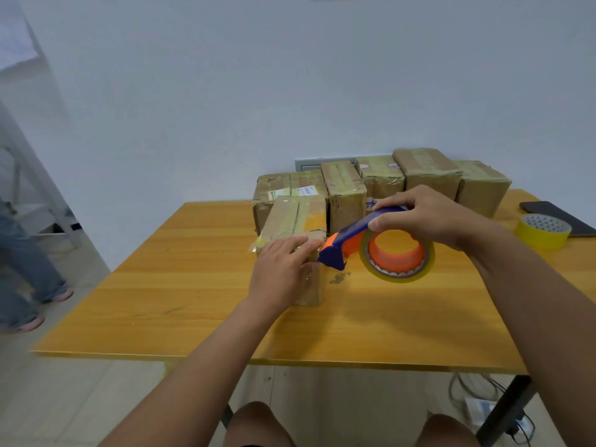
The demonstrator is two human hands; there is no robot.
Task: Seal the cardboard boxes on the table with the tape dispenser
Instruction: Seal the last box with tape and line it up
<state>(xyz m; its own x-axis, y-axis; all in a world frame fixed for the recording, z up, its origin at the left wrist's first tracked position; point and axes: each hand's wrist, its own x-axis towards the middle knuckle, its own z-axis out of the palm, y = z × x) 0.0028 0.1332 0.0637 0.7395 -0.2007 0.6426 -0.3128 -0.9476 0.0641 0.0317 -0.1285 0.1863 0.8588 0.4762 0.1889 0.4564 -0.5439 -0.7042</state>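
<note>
A small cardboard box [295, 217] stands near the middle of the yellow wooden table [193, 301], its top covered in yellowish tape. My left hand [283, 269] presses flat on the box's near edge with straight fingers. My right hand [425, 216] grips the blue handle of the blue and orange tape dispenser [377, 250], which carries a yellowish tape roll. The dispenser's blade end touches the box's right near corner, next to my left fingertips.
Several taped cardboard boxes [429, 175] line the table's back edge against the white wall. A spare yellow tape roll [543, 230] and a dark phone [561, 217] lie at the far right. A person's legs [22, 269] stand left of the table.
</note>
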